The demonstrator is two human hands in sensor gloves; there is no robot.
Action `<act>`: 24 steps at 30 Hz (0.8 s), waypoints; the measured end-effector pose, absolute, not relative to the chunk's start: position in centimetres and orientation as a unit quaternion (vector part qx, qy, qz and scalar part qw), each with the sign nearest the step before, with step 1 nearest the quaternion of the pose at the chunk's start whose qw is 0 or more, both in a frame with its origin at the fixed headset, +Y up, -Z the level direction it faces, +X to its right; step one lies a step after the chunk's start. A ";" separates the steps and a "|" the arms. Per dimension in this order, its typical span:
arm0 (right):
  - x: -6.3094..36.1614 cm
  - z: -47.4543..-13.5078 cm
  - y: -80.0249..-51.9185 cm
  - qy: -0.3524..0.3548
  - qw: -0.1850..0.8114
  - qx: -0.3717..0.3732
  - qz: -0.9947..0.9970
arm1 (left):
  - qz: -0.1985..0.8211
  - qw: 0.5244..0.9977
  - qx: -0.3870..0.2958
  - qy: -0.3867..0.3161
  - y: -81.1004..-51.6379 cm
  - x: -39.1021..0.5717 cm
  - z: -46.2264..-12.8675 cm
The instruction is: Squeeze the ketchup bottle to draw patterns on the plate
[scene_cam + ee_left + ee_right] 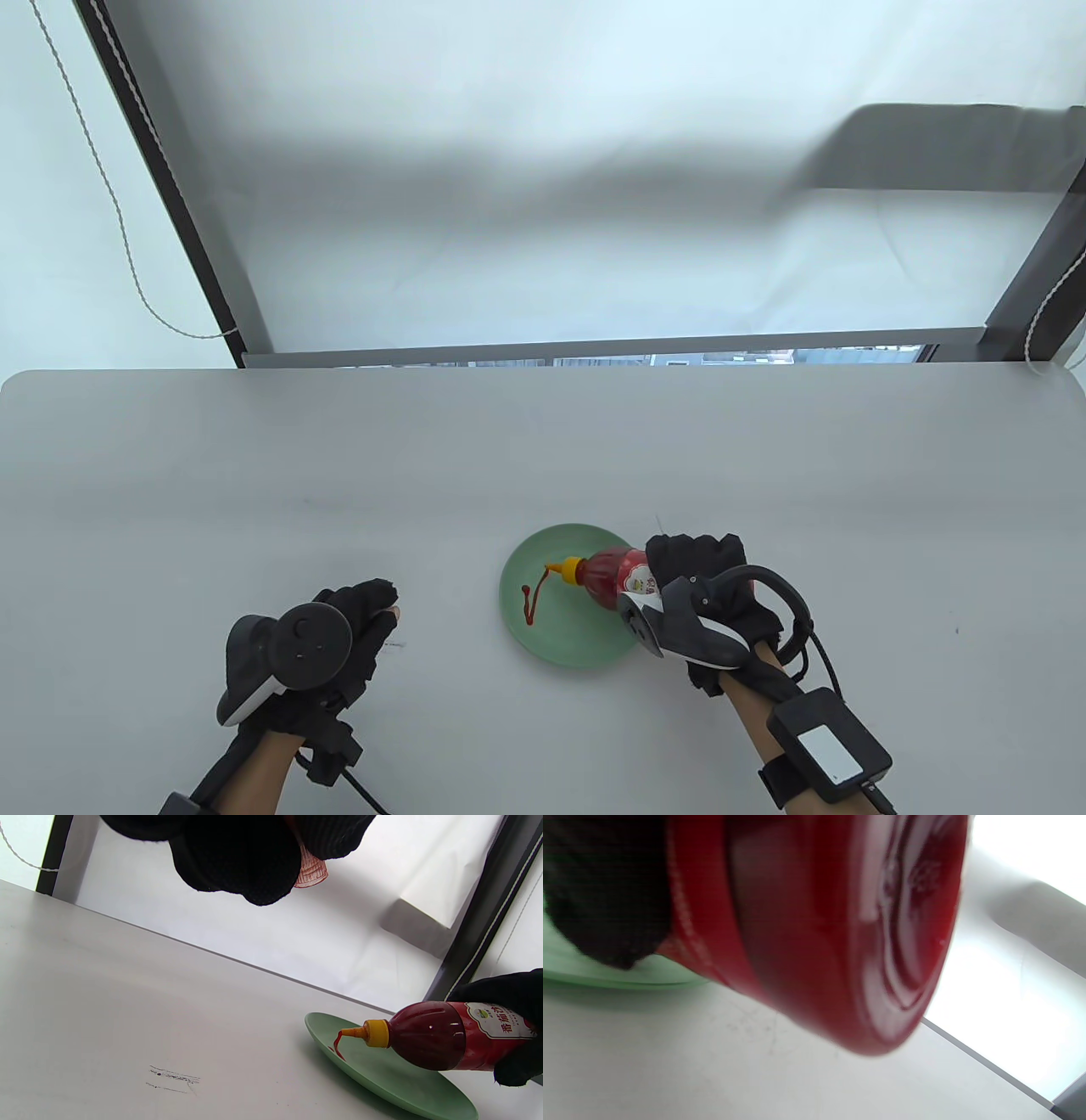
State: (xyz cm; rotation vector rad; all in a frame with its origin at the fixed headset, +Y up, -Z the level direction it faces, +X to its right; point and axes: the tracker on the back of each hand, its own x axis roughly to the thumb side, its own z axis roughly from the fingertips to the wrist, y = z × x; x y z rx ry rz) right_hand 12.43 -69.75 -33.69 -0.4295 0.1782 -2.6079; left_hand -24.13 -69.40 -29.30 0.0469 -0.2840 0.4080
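A green plate (585,641) lies on the grey table, front centre. My right hand (691,564) grips a red ketchup bottle (612,576) with a yellow nozzle, tipped on its side over the plate, nozzle pointing left. A thin red ketchup line (529,601) runs from the nozzle onto the plate's left part. In the left wrist view the bottle (441,1037) hangs over the plate (382,1073) with ketchup streaming from the tip. The right wrist view is filled by the bottle's base (840,942). My left hand (361,615) rests curled on the table, left of the plate, holding nothing.
The grey table (254,492) stretches wide behind and to both sides of the plate. A small pencil-like scuff (174,1077) marks the table near my left hand. A window frame and a white blind stand beyond the table's far edge.
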 end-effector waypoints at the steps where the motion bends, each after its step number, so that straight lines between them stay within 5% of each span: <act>1: 12.4 -33.6 -69.7 0.065 0.243 -0.158 -0.955 | 0.202 0.969 0.023 -0.140 -69.4 -24.2 -29.3; 24: 13.9 -29.4 -69.1 0.062 0.236 -0.189 -0.951 | 0.196 0.970 0.028 -0.139 -69.4 -24.2 -29.0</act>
